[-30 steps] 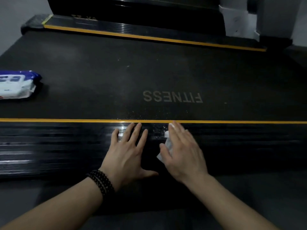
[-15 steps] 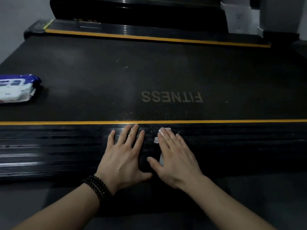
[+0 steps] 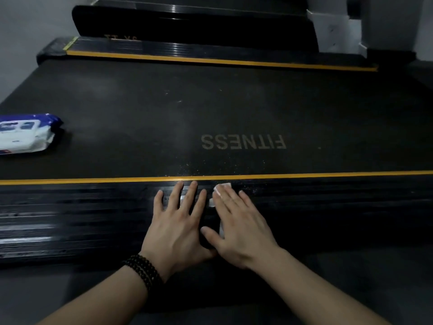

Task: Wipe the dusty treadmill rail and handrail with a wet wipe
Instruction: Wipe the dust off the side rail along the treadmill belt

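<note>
The near treadmill rail (image 3: 93,212) is a black ribbed strip with a yellow line along its far edge. My right hand (image 3: 239,226) lies flat on it with straight fingers, pressing a white wet wipe (image 3: 222,186) against the ribs; only the wipe's edges show beyond the fingertips and by the thumb. My left hand (image 3: 178,224) rests flat on the rail just left of it, fingers spread, a dark bead bracelet on the wrist. Pale dust specks lie along the yellow line near the fingertips.
The black running belt (image 3: 210,109) printed FITNESS stretches beyond the rail. A blue and white wet wipe pack (image 3: 25,133) lies on the belt at the left. The far rail (image 3: 210,55) with its yellow line runs along the back, below a white wall corner (image 3: 335,26).
My right hand has slid the wipe to the left along the rail until it sits close beside my left hand. My left hand has stayed nearly in place.
</note>
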The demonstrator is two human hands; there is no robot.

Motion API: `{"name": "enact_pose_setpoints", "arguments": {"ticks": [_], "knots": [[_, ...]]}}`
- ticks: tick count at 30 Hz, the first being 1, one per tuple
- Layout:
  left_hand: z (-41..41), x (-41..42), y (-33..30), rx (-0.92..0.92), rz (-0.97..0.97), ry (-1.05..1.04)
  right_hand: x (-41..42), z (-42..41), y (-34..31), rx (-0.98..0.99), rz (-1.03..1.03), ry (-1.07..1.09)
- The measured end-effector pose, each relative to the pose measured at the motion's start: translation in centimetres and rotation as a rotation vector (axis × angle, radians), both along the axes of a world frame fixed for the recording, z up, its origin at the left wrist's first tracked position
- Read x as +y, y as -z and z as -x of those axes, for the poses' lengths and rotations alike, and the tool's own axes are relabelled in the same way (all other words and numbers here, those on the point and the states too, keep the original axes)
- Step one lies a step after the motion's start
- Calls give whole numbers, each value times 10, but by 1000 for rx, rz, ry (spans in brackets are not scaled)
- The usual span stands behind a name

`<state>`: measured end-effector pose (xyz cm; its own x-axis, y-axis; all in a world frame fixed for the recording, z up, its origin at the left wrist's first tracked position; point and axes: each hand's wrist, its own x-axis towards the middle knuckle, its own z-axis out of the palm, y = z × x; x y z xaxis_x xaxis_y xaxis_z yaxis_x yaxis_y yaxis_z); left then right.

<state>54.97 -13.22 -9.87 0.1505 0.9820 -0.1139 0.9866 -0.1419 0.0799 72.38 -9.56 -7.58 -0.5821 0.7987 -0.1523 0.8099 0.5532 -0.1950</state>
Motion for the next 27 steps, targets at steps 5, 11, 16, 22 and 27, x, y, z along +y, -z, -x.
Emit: {"name": "enact_pose_setpoints", "arguments": {"ticks": [5,11,16,22,27], "knots": [[2,1,4,10,4,11,-19,-26,-2,-7,0,-64],[0,1,2,2,22,-4,15,-6,2,12,9,35],[1,2,2,7,15,-2,-1,-13,-2,-4,28,-92],[0,1,5,-13,-10,3,20,-18,-3,-25,11,24],[1,1,4,-18,3,-3,9,8,1,29,36,-57]]}}
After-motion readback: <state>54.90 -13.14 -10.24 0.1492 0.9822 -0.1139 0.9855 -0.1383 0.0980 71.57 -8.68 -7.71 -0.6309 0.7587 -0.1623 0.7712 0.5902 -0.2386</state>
